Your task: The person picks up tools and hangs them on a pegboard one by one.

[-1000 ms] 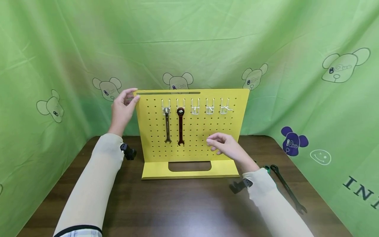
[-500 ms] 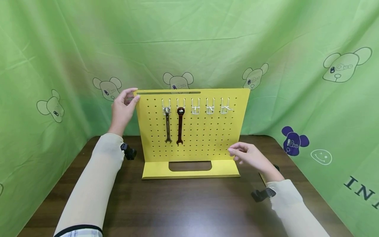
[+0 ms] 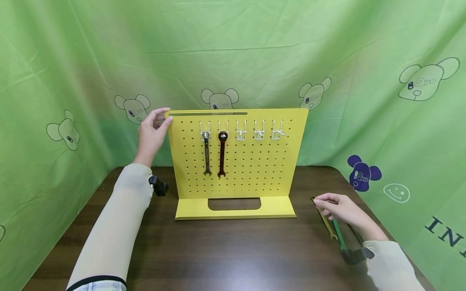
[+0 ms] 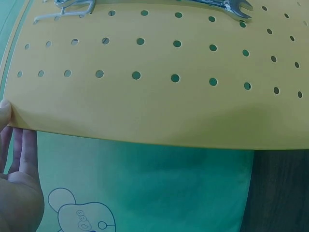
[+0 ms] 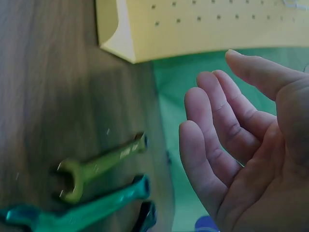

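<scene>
My left hand (image 3: pixel 151 137) pinches the upper left corner of a yellow pegboard (image 3: pixel 251 171), thumb in front and fingers behind. From the board's hooks hang a silver combination wrench (image 3: pixel 206 155) and a dark red one (image 3: pixel 222 155). At the right of the table, my right hand (image 3: pixel 342 208) is over more wrenches with nothing in its grasp, fingers loosely bent. Below it lie a gold wrench (image 5: pixel 104 164), a green wrench (image 5: pixel 91 212) and a dark wrench (image 5: pixel 145 217). In the head view the hand covers parts of the green and dark ones.
Three white wire hooks (image 3: pixel 259 131) on the board's right side hold nothing. The board stands on a yellow base (image 3: pixel 189 210) on a dark wooden table (image 3: pixel 218 254). A green printed curtain (image 3: pixel 233 48) surrounds the table's back and sides.
My right hand has moved right and down, from in front of the board to over the wrenches. The dark red wrench has swung slightly on its hook. My left hand has stayed at the corner.
</scene>
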`<control>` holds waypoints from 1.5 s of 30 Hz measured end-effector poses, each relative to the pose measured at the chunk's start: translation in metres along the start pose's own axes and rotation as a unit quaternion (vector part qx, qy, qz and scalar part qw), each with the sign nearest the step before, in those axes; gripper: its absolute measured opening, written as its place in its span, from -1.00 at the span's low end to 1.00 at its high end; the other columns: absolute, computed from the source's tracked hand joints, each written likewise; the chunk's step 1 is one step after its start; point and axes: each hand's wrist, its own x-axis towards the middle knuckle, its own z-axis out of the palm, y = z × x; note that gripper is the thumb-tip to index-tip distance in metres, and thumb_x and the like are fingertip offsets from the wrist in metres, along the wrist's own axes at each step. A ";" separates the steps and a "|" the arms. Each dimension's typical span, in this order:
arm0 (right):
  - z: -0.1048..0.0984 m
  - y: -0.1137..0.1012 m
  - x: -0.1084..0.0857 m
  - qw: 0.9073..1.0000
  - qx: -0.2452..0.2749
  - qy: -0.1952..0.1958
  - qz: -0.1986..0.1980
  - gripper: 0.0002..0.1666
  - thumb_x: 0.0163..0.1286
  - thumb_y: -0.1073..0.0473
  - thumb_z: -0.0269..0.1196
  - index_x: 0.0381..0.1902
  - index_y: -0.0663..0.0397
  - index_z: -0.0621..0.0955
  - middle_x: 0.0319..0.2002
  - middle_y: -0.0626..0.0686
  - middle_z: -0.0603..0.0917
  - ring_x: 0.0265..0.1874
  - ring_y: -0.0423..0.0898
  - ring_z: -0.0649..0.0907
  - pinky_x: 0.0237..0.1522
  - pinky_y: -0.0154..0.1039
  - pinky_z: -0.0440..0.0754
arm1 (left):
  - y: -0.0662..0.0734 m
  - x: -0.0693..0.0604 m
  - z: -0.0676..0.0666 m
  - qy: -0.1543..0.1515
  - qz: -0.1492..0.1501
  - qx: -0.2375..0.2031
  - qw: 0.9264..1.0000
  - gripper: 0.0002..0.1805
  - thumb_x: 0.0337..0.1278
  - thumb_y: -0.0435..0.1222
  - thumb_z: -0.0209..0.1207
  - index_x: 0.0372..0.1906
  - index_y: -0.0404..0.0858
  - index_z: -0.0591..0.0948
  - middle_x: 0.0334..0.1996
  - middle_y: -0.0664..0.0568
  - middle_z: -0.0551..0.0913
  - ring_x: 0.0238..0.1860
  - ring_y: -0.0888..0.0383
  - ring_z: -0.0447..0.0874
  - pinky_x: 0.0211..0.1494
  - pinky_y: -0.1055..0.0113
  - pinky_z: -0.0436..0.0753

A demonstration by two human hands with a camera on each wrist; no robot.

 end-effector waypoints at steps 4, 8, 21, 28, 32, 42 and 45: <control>-0.006 0.019 -0.003 1.000 -0.006 0.004 0.018 -0.45 0.52 0.08 0.20 0.18 0.51 0.50 -0.11 0.20 0.72 -0.29 -0.05 0.69 -0.34 -0.17 0.71 | 0.000 0.000 0.000 0.000 0.000 0.001 1.000 -0.63 0.38 -0.14 0.24 0.21 -0.10 0.61 0.00 -0.05 0.67 -0.11 0.13 0.62 -0.04 0.33 0.61; -0.010 0.033 -0.002 0.999 -0.013 -0.003 0.029 -0.45 0.52 0.11 0.20 0.17 0.56 0.49 -0.12 0.19 0.72 -0.23 -0.07 0.68 -0.27 -0.17 0.72 | -0.001 0.002 0.000 0.001 -0.003 -0.001 1.000 -0.62 0.37 -0.14 0.24 0.21 -0.11 0.61 -0.01 -0.06 0.66 -0.11 0.12 0.62 -0.05 0.34 0.61; -0.004 0.052 0.005 0.998 -0.018 0.005 0.059 -0.48 0.46 0.20 0.26 0.07 0.66 0.49 -0.18 0.26 0.74 -0.22 0.01 0.71 -0.25 -0.17 0.73 | -0.003 0.003 0.001 0.004 0.000 -0.005 1.000 -0.63 0.35 -0.16 0.26 0.20 -0.10 0.62 -0.03 -0.05 0.66 -0.13 0.14 0.61 -0.07 0.35 0.61; -0.002 0.054 0.010 0.995 -0.030 0.033 0.091 -0.50 0.38 0.16 0.34 0.00 0.59 0.56 -0.34 0.07 0.72 -0.36 -0.13 0.64 -0.35 -0.26 0.71 | -0.003 0.003 0.002 0.005 -0.002 -0.008 1.000 -0.63 0.35 -0.16 0.26 0.20 -0.11 0.63 -0.02 -0.09 0.67 -0.15 0.14 0.61 -0.10 0.40 0.60; -0.001 0.055 0.012 0.993 -0.049 0.046 0.101 -0.55 0.36 0.10 0.37 -0.10 0.48 0.65 -0.43 -0.05 0.65 -0.44 -0.17 0.59 -0.42 -0.30 0.68 | -0.003 0.004 0.002 0.006 0.003 -0.008 1.000 -0.63 0.35 -0.17 0.26 0.20 -0.13 0.63 -0.02 -0.08 0.67 -0.15 0.14 0.61 -0.10 0.40 0.60; 0.004 0.058 0.015 0.986 -0.068 0.080 0.133 -0.60 0.29 -0.03 0.40 -0.35 0.27 0.71 -0.57 -0.11 0.53 -0.57 -0.24 0.54 -0.49 -0.34 0.65 | -0.003 0.002 0.001 0.004 0.007 -0.007 1.000 -0.63 0.35 -0.15 0.26 0.20 -0.12 0.62 -0.04 -0.07 0.66 -0.15 0.14 0.60 -0.09 0.36 0.61; 0.003 0.059 0.016 0.984 -0.074 0.084 0.138 -0.62 0.28 -0.03 0.39 -0.45 0.21 0.68 -0.61 -0.12 0.52 -0.58 -0.23 0.53 -0.52 -0.35 0.63 | -0.003 0.002 0.001 0.004 0.007 -0.007 1.000 -0.62 0.35 -0.14 0.26 0.20 -0.11 0.62 -0.03 -0.07 0.66 -0.15 0.14 0.60 -0.08 0.37 0.61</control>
